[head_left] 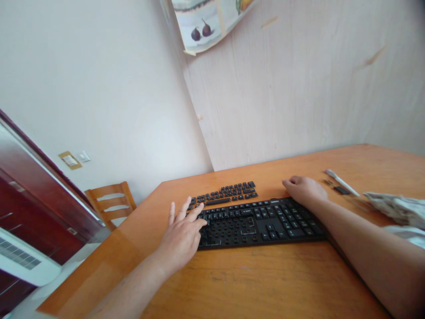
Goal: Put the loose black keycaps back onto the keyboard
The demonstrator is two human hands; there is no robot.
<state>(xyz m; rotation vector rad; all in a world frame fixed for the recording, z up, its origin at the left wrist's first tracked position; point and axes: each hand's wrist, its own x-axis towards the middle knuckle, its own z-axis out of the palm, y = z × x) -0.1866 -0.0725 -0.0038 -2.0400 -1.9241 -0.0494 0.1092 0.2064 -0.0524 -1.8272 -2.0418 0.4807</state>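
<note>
A black keyboard (272,223) lies on the wooden table, with bare key sockets across much of its left and middle area. The top row and the number pad still carry their keycaps. My left hand (182,230) is over the keyboard's left end, fingers spread, the thumb touching keys near the upper left. Beyond the keyboard, loose black keycaps (229,192) stand in rows, a long space bar (217,201) among them. At the keyboard's back right corner rests my right hand (303,189), its fingers curled in a loose fist; its palm side is hidden.
To the right on the table (252,279) lie a white brush-like stick (341,182), a small dark object (341,190) and a crumpled cloth (395,206). A wooden chair (111,201) stands past the left edge. The wall rises behind the table.
</note>
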